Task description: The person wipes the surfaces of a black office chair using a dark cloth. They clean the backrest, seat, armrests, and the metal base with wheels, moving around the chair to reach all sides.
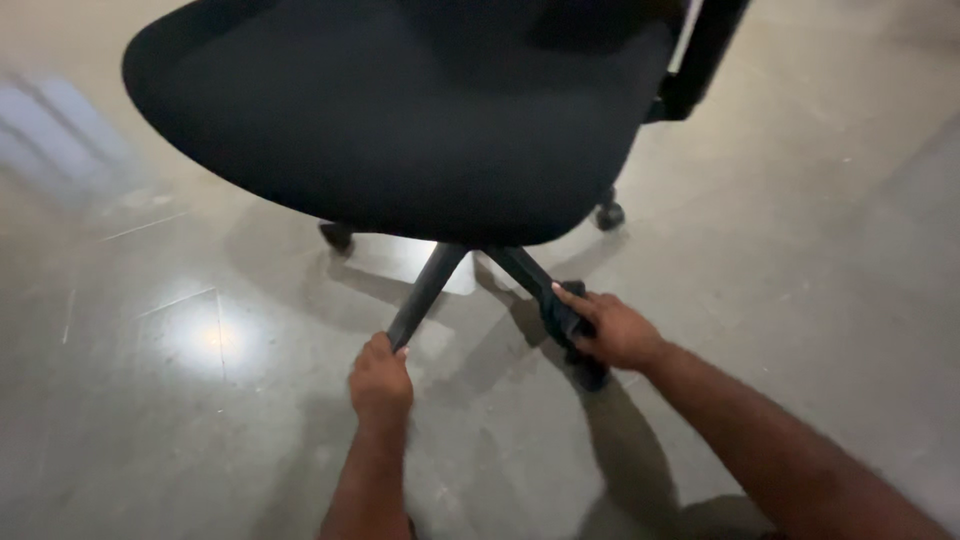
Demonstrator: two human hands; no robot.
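Observation:
A black office chair with a wide padded seat point(400, 110) stands on a glossy floor, filling the upper half of the head view. Two black base legs run out from under the seat toward me. My left hand point(380, 382) is closed around the end of the left leg point(425, 290). My right hand point(612, 330) presses a dark cloth point(562, 320) onto the right leg point(520, 268), near its castor point(590, 375).
Two more castors show under the seat, one at the back left point(337, 236) and one at the back right point(609, 214). A black armrest post point(700, 60) rises at the top right. The polished grey floor point(200, 340) reflects a ceiling light.

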